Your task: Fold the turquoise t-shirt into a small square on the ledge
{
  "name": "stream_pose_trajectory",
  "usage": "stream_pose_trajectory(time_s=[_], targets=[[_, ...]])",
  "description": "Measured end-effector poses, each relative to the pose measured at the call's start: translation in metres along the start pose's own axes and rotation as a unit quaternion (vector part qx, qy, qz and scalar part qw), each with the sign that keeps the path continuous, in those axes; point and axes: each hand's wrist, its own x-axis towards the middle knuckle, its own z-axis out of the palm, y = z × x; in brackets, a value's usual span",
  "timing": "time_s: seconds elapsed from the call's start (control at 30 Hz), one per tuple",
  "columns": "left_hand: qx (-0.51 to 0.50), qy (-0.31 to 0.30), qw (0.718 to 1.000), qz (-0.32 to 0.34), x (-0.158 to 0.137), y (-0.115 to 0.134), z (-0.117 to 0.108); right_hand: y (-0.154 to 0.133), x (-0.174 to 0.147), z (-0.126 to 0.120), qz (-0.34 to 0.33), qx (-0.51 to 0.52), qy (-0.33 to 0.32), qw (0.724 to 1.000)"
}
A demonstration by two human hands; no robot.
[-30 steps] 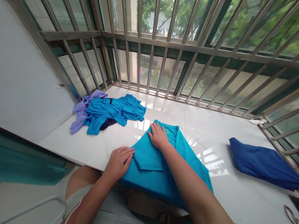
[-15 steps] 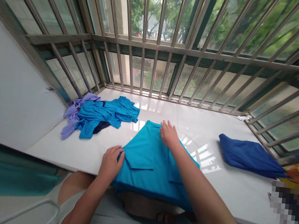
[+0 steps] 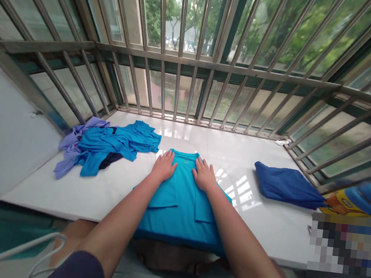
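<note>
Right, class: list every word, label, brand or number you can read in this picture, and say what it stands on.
No text can be read anywhere.
Teal shirt under the left hand and right hand: a small neck label, too blurred to read.
Cartoon print at the right edge: a picture only, no legible words.

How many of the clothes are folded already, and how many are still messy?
One looks done: the dark blue garment lies folded flat on the right of the white ledge. In hand: the teal shirt, sleeves tucked in, with the left hand and right hand pressing flat near its collar. Left: the crumpled pile of blue and purple clothes on the left, too tangled to count.
</note>
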Motion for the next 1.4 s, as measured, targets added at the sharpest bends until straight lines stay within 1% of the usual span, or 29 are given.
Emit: stream_pose_trajectory(time_s=[0.1, 0.2, 0.4, 0.6, 0.87, 1.07, 1.2, 1.3, 1.37, 1.4], targets=[[0.008, -0.010, 1.000, -0.004, 0.004, -0.011, 0.005, 0.003, 0.008, 0.006, 0.024, 0.010, 0.008, 1.000], [0.019, -0.010, 1.000, -0.008, 0.009, -0.016, 0.007, 0.008, 0.016, 0.008, 0.050, 0.024, 0.012, 0.998], [0.026, -0.011, 0.999, -0.024, 0.026, -0.014, 0.008, 0.011, 0.034, 0.009, 0.066, 0.032, 0.017, 0.997], [0.028, -0.017, 0.999, -0.029, 0.029, -0.014, 0.007, 0.014, 0.047, 0.009, 0.077, 0.034, 0.011, 0.996], [0.019, -0.021, 0.999, -0.019, 0.035, -0.016, 0.003, 0.015, 0.048, 0.005, 0.074, 0.031, 0.003, 0.997], [0.031, -0.033, 0.999, 0.014, 0.043, -0.022, 0.003, 0.020, 0.042, 0.007, 0.088, 0.033, 0.010, 0.996], [0.039, -0.026, 0.999, 0.024, 0.047, -0.015, -0.001, 0.020, 0.043, 0.006, 0.088, 0.023, 0.009, 0.996], [0.036, 0.014, 0.999, 0.019, 0.039, -0.005, -0.010, 0.019, 0.044, -0.003, 0.092, 0.023, -0.005, 0.995], [0.019, 0.038, 0.999, 0.031, 0.018, -0.004, -0.020, 0.019, 0.036, -0.014, 0.073, 0.022, 0.007, 0.997], [0.002, 0.048, 0.998, 0.051, 0.001, -0.007, -0.024, 0.020, 0.027, -0.020, 0.054, 0.020, 0.029, 0.998]])
